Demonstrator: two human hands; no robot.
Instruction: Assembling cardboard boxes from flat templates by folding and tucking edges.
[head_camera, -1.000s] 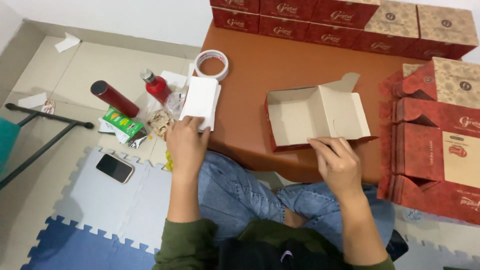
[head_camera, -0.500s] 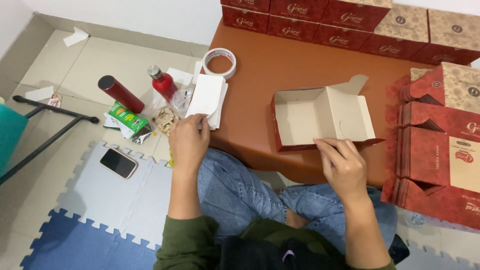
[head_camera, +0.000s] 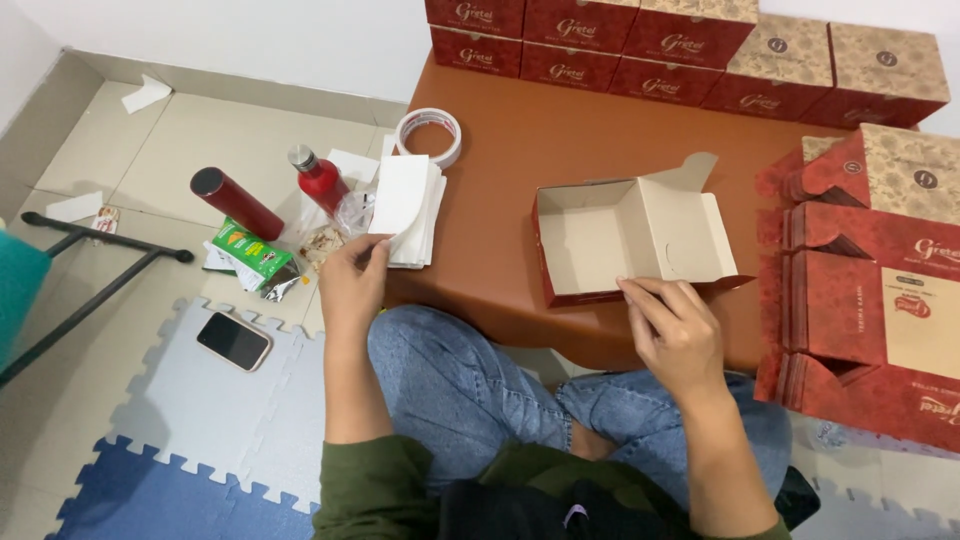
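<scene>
Setting: low brown table (head_camera: 520, 170) over tiled floor, foam mats at left.
Left hand (head_camera: 352, 280): fingertips pinching the white paper stack (head_camera: 405, 205) at the table's left edge.
Open carton (head_camera: 630, 235): folded up, empty, unlined, mid-table.
Right hand (head_camera: 675, 330): fingers pressed on its front flap.
Finished boxes (head_camera: 700, 40): stacked behind.

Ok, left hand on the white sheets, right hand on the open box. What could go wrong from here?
1. The stack of white sheets overhangs the table's left edge; the left hand pulling at its corner could drag several sheets to the floor.
2. The right hand holds the open box only by its near wall, so the box might slide or its flap fold back.
3. A red bottle stands just beside the stack and could be knocked over.
</scene>
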